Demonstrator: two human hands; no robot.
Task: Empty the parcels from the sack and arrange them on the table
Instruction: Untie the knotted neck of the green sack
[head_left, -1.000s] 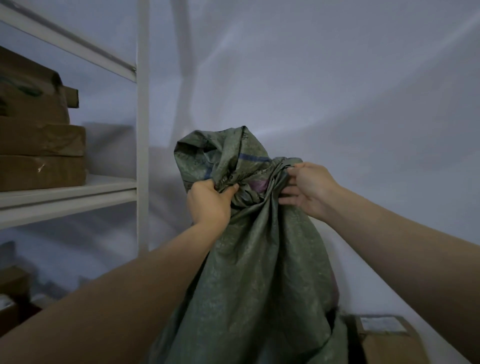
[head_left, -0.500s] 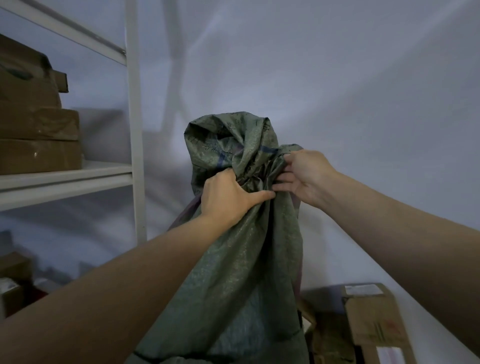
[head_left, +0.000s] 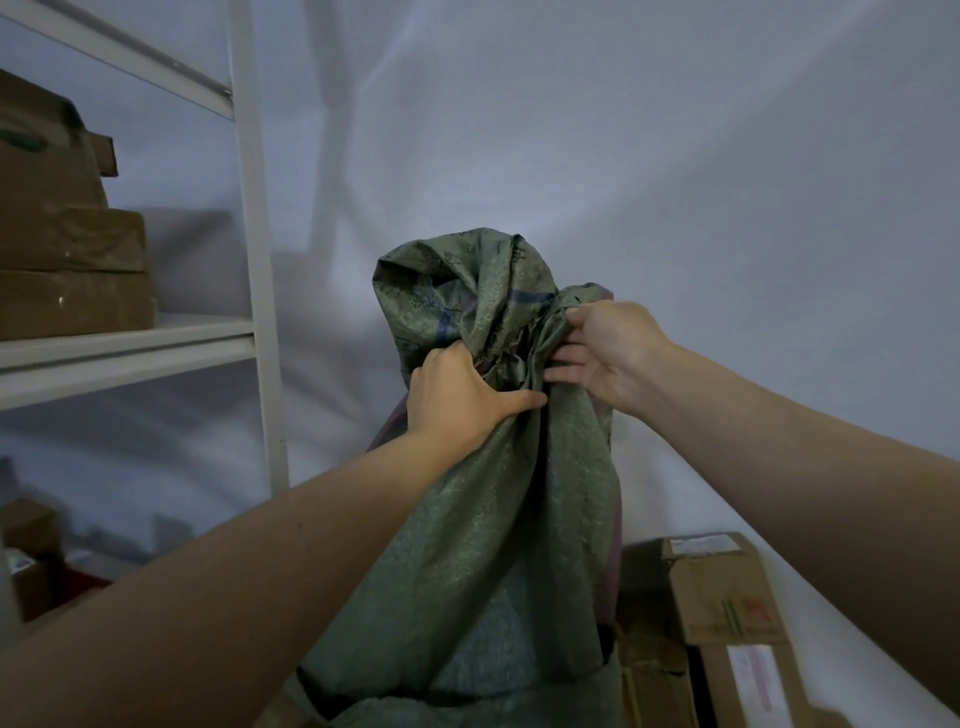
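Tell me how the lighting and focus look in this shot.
Head view: dim, cool light, soft shadows of the shelf on the wall; sack and both hands, left hand, right hand, fairly sharp; wide-angle bending at the edges.

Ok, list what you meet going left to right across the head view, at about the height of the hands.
Stacked brown boxes on the shelf → white shelf upright → left hand gripping the green sack → right hand at the sack's bunched neck → bare wall.
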